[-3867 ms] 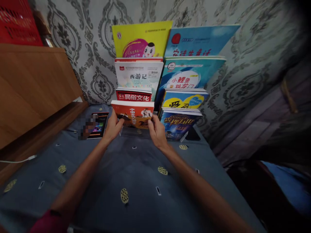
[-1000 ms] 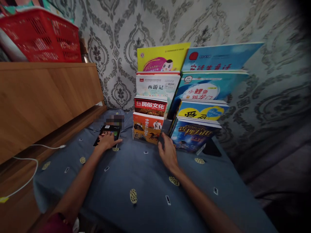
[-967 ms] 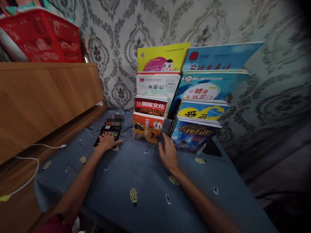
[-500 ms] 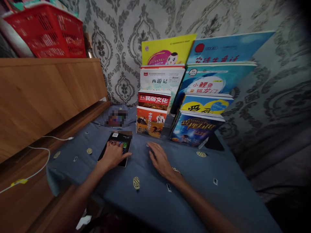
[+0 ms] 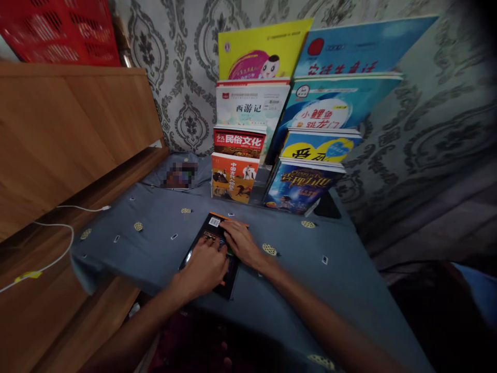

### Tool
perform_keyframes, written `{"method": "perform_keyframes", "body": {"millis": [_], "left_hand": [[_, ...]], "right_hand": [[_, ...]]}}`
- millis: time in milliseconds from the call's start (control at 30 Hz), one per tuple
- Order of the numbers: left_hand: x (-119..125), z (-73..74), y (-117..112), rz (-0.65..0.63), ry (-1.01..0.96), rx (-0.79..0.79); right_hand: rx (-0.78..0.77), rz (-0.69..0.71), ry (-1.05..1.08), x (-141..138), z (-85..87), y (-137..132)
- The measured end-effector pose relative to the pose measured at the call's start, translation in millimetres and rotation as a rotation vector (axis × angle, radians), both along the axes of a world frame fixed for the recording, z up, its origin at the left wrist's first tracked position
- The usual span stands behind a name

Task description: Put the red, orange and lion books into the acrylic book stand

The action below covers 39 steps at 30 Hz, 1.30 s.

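Note:
A dark book (image 5: pixel 234 282) lies back cover up on the blue cloth, its white barcode label near the top edge. My left hand (image 5: pixel 205 264) rests on the cover with its fingers apart, hiding the book's middle. At the upper right part of the same book, my right hand (image 5: pixel 241 241) lays its outstretched fingers over the cover and edge. Neither hand lifts the book. Behind them stands a rack of books, with an orange book (image 5: pixel 235 178) at the front left and a dark blue book (image 5: pixel 297 186) at the front right.
The blue cloth (image 5: pixel 155 254) covers the surface. At the back left lies a pixelated item (image 5: pixel 179 175). A wooden panel (image 5: pixel 73 140) rises on the left, with a red basket (image 5: pixel 66 31) above. White cables (image 5: pixel 72 243) hang there. A black flat object (image 5: pixel 327 206) is beside the rack.
The dark book and my left hand have moved right and toward me. My right hand, earlier apart on the cloth, now touches the book. The view has tilted downward.

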State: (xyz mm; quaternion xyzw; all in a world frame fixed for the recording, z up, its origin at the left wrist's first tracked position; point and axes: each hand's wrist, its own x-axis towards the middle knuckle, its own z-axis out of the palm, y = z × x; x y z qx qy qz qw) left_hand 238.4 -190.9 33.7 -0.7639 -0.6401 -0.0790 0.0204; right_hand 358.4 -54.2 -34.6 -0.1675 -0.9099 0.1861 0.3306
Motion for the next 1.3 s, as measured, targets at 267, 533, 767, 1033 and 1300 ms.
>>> {"method": "perform_keyframes", "body": {"millis": [267, 533, 767, 1033, 1300], "left_hand": [[-57, -24.2, 43, -0.01, -0.124, 0.075], [-73, -49.8, 67, 0.01, -0.091, 0.133], [-69, -46.0, 65, 0.029, -0.082, 0.146], [-69, -51.7, 67, 0.043, -0.058, 0.181], [-69, -50.9, 67, 0.043, -0.083, 0.188]], "right_hand": [[-0.013, 0.016, -0.01, -3, -0.5, 2], [0.026, -0.018, -0.082, -8, 2.9, 2], [0.065, -0.171, -0.147, 11, 5.3, 1], [0.09, -0.271, -0.216, 47, 5.4, 1], [0.044, -0.287, -0.231, 45, 5.2, 1]]}}
